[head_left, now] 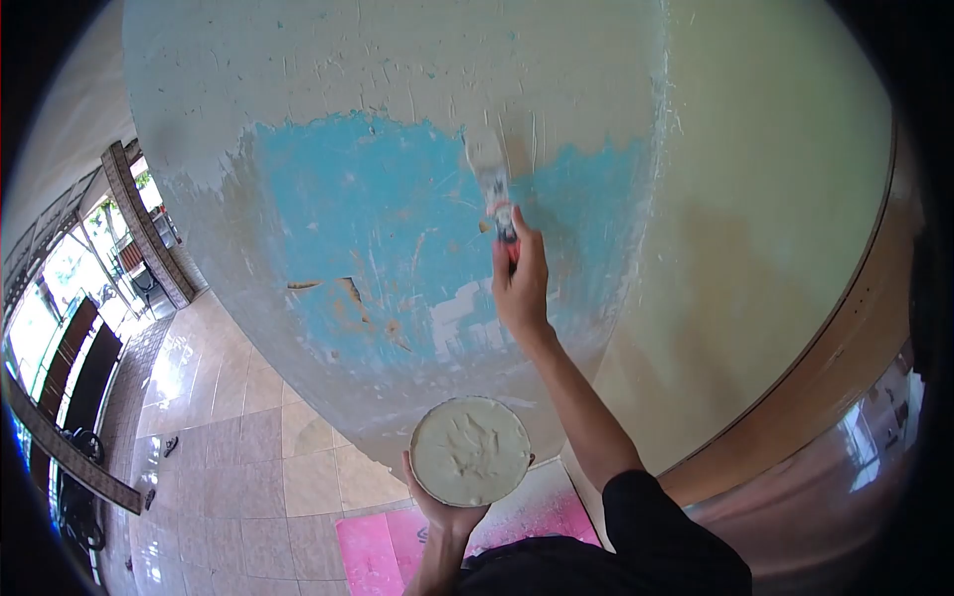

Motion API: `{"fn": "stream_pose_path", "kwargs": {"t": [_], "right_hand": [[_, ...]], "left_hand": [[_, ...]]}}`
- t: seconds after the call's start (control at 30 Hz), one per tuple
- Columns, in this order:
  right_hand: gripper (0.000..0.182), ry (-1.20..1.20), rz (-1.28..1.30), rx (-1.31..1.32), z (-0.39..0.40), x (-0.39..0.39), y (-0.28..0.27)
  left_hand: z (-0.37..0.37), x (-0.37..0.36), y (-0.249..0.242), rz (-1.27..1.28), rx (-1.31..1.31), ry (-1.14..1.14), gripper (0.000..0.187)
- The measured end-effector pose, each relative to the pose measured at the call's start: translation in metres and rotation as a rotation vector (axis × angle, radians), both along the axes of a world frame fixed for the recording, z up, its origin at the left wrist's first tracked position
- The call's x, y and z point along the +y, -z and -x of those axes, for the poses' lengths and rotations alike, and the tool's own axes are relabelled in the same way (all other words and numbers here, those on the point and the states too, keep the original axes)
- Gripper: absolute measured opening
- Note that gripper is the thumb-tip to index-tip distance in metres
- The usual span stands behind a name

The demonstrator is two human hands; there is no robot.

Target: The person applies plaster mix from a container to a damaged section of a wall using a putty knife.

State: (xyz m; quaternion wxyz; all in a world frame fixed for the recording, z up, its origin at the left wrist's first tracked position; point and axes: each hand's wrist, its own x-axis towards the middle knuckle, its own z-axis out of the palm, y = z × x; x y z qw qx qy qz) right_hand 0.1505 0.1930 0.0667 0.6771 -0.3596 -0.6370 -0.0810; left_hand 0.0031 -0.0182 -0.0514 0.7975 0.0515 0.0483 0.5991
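Observation:
My right hand [524, 283] is closed round the red and dark handle of a flat paintbrush [495, 184]. The brush points upward, and its pale-coated bristles meet the wall [397, 70] at the upper border of a bright blue patch [348, 199]. Lower down, my left hand [442, 507] grips a round tub of thick, off-white paint [471, 453] from below and its left side. Ridges and dents mark the paint's surface. Most of the left fingers are hidden beneath the tub.
A pale green wall [755, 199] meets the patched wall at a corner on the right, with a brown band [795, 407] along its foot. Pink sheeting [373, 546] lies on the tiled floor [238, 477] below me. Sandals and a parked motorbike [81, 497] are at left.

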Motion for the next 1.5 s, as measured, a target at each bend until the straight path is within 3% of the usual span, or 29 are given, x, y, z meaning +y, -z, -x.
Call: {"fn": "stream_pose_path", "kwargs": {"t": [0.1, 0.17, 0.27, 0.37, 0.4, 0.5, 0.6, 0.67, 0.73, 0.8, 0.9, 0.97, 1.07, 1.17, 1.27, 1.37, 1.5], "right_hand": [[0.05, -0.073, -0.057, 0.071, 0.003, 0.009, -0.016], [0.049, 0.035, 0.002, 0.019, 0.002, 0.012, 0.009], [0.048, 0.013, 0.019, 0.018, -0.005, 0.01, 0.073], [0.048, -0.033, 0.076, 0.057, -0.013, -0.001, 0.087], [0.048, 0.009, -0.039, 0.031, -0.014, 0.002, 0.07], [0.045, 0.03, -0.035, 0.042, -0.017, 0.005, 0.004], [0.044, 0.067, -0.064, 0.024, -0.018, 0.02, -0.013], [0.044, 0.095, -0.046, 0.025, -0.019, 0.023, 0.018], [0.045, 0.076, 0.015, 0.043, -0.019, 0.02, 0.056], [0.047, 0.033, 0.084, 0.066, -0.02, 0.004, 0.074], [0.05, 0.003, 0.147, 0.092, -0.024, 0.001, 0.061], [0.05, 0.071, -0.098, 0.031, -0.026, 0.007, 0.024], [0.051, 0.102, -0.176, 0.02, -0.025, 0.018, -0.012], [0.051, 0.159, -0.11, 0.007, -0.025, 0.027, 0.006], [0.052, 0.087, -0.012, 0.013, -0.03, 0.022, 0.062], [0.049, 0.063, 0.01, 0.039, -0.037, 0.009, 0.098], [0.048, 0.138, -0.178, -0.025, -0.042, 0.012, 0.036]], "left_hand": [[0.0, 0.0, -0.001, -0.011, -0.008, 0.007, 0.082], [0.001, 0.0, 0.002, -0.023, -0.015, 0.009, 0.082], [0.001, 0.0, 0.008, 0.007, -0.013, -0.003, 0.081], [0.003, 0.001, 0.007, 0.008, 0.011, -0.022, 0.082], [0.003, 0.001, 0.004, 0.002, 0.046, -0.021, 0.083], [0.002, -0.001, -0.001, -0.006, 0.075, -0.003, 0.084], [-0.001, -0.001, -0.008, -0.036, 0.062, 0.018, 0.084], [0.0, 0.0, -0.008, -0.058, 0.057, 0.026, 0.084], [0.001, 0.001, 0.0, 0.043, -0.277, 0.08, 0.083], [0.002, 0.002, 0.007, 0.052, -0.224, 0.063, 0.083], [0.0, 0.002, 0.005, 0.03, -0.089, 0.037, 0.082], [-0.001, 0.002, 0.003, 0.002, -0.002, 0.025, 0.083], [-0.001, 0.002, 0.002, -0.007, -0.014, 0.036, 0.082], [0.0, 0.002, 0.002, 0.004, -0.025, 0.019, 0.082], [0.001, 0.004, 0.007, -0.001, -0.116, 0.027, 0.082], [0.005, 0.003, 0.009, 0.036, -0.015, -0.012, 0.082], [0.005, 0.0, -0.003, -0.015, 0.068, -0.022, 0.083]]}}
